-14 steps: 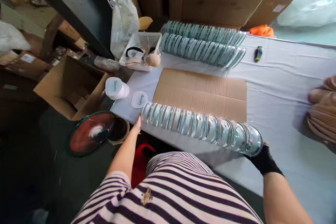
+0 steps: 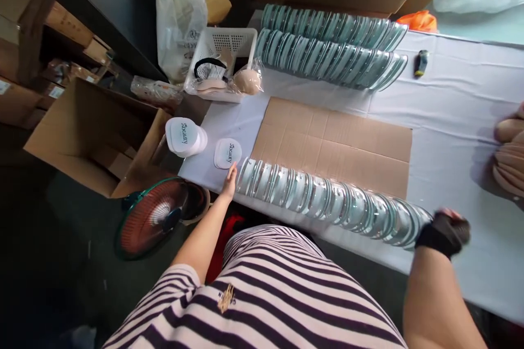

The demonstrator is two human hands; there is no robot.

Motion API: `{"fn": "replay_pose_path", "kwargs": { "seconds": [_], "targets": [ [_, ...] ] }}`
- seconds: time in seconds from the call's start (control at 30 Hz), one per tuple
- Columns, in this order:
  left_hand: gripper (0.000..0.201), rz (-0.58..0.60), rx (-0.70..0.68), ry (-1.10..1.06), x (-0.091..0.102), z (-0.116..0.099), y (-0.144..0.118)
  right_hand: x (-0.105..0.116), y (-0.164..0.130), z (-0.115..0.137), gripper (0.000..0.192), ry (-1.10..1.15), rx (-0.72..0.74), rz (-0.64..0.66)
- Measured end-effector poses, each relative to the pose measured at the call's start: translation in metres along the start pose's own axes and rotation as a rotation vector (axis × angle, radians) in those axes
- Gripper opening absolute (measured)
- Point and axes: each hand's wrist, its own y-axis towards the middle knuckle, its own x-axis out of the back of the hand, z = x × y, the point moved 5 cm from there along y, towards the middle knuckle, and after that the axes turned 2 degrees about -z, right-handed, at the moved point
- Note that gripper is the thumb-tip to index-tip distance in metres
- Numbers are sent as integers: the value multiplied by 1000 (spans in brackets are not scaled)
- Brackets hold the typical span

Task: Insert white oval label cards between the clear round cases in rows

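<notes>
The bare, slim left grip is held fingers-straight; well rightward of it, the black-gloved right grip is curled.

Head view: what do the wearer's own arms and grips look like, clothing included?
The left grip is ungloved. The right grip wears a black glove that looks fingerless, though it is blurred. The left sleeve is short, with pale and dark stripes matching the shirt. Both forearms are uncovered; no right sleeve can be made out.
</notes>
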Motion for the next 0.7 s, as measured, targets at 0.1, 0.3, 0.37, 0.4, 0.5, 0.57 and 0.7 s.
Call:
{"fn": "replay_pose_path", "kwargs": {
  "seconds": [0.1, 0.3, 0.37, 0.4, 0.5, 0.57, 0.7],
  "targets": [
    [56, 66, -68, -12, -17, -11, 4, -29, -26, 96, 82, 43, 272, 329],
    [61, 181, -110, -34, -46, -15, -8, -82, -199, 316, 27, -100, 1108, 928],
    [59, 208, -115, -42, -51, -16, -12, -91, -241, 353, 25, -228, 1217, 1015],
    [59, 219, -113, -47, -52, -17, -13, -94, -254, 364, 24, -285, 1250, 1044],
    [59, 248, -94, -69, -55, -19, -14, -99, -274, 377, 27, -401, 1321, 1092],
    [60, 279, -86, -92, -57, -22, -14, -99, -276, 378, 26, -422, 1356, 1080],
    [63, 322, -86, -124, -59, -28, -14, -93, -276, 367, 24, -392, 1380, 1015]
  ]
}}
